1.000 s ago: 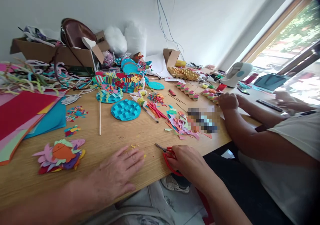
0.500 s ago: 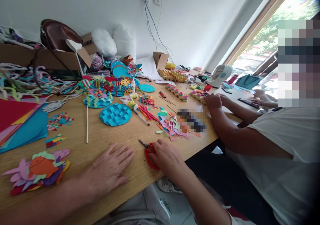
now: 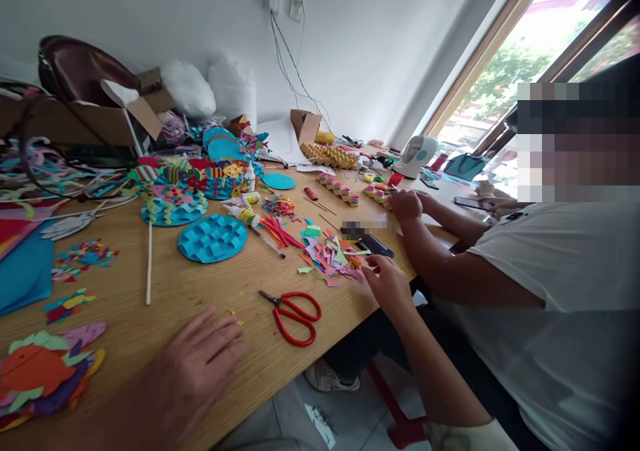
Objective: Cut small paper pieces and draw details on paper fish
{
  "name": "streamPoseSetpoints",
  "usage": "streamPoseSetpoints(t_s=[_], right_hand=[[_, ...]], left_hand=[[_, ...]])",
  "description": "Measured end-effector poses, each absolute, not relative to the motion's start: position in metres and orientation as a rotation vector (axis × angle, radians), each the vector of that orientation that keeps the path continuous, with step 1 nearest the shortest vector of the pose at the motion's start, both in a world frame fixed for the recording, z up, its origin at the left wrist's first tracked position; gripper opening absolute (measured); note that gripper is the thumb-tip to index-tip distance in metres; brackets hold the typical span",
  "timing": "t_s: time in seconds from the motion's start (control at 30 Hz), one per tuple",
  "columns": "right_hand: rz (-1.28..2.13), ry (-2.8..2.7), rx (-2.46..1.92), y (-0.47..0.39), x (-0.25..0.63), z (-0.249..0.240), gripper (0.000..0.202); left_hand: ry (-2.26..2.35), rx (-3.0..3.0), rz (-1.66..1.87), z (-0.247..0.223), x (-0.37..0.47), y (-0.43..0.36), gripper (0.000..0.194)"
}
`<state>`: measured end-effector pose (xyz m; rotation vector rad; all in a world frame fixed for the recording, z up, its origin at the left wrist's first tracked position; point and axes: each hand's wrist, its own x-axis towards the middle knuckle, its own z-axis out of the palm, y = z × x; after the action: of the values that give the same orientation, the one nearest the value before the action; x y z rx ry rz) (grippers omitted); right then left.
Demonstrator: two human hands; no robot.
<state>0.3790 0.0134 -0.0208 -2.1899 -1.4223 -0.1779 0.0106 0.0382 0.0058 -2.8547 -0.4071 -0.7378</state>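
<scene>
My left hand (image 3: 207, 354) lies on the wooden table with its fingers stretched out, beside tiny yellow paper bits. My right hand (image 3: 390, 284) is at the near right edge of a pile of coloured paper scraps (image 3: 327, 254), thumb and forefinger pinched on a small orange paper scrap (image 3: 356, 262). Between my hands, the red-handled scissors (image 3: 295, 316) lie on the table, untouched, blades toward the far left. Left of my left hand is a stack of paper fish cut-outs (image 3: 40, 371). A blue woven paper disc (image 3: 213, 237) rests farther back.
A white stick (image 3: 149, 264), glue bottles (image 3: 243, 214), a pen (image 3: 270, 243) and red paper strips (image 3: 280, 231) lie around the middle. A black phone (image 3: 375, 244) is beyond the scraps. At right sits a co-worker (image 3: 500, 264), forearms over the table. Boxes and bags line the wall.
My right hand has let go of the scissors, leaving them on the table, and has moved right to the paper scraps. My left hand stays flat. The view has turned slightly right.
</scene>
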Motion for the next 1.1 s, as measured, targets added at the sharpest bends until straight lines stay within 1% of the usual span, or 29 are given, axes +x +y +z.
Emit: streamPoseSetpoints(t_s=[0.1,0.2,0.4,0.5,0.63,0.73,0.93,1.1], right_hand=[[-0.175,-1.410,-2.249,0.019,0.387,-0.026,0.019],[-0.164,-1.382,-2.261,0.027,0.384,-0.029,0.016],[-0.023,-1.301,-2.161,0.033,0.384,-0.021,0.012],[0.129,-1.231,-2.056,0.031,0.383,-0.012,0.015],[0.420,-1.106,-1.844,0.028,0.378,-0.001,0.028],[0.562,-1.007,-1.674,0.027,0.372,0.006,0.033],[0.656,-0.867,-1.392,0.028,0.365,0.016,0.030],[0.762,-0.824,-1.251,0.030,0.360,0.020,0.028]], left_hand=[[-0.337,-2.853,-0.768,0.002,0.008,0.043,0.041],[-0.305,-2.888,-0.817,-0.002,0.006,0.046,0.042],[-0.383,-2.983,-0.805,-0.006,0.003,0.046,0.042],[-0.512,-3.055,-0.755,-0.007,0.001,0.046,0.045],[-0.590,-3.100,-0.745,-0.008,-0.004,0.050,0.042],[-0.657,-3.123,-0.749,-0.009,-0.006,0.052,0.038],[-0.745,-3.042,-0.838,-0.003,-0.005,0.050,0.026],[-0.928,-3.092,-1.003,0.011,-0.004,0.047,0.026]])
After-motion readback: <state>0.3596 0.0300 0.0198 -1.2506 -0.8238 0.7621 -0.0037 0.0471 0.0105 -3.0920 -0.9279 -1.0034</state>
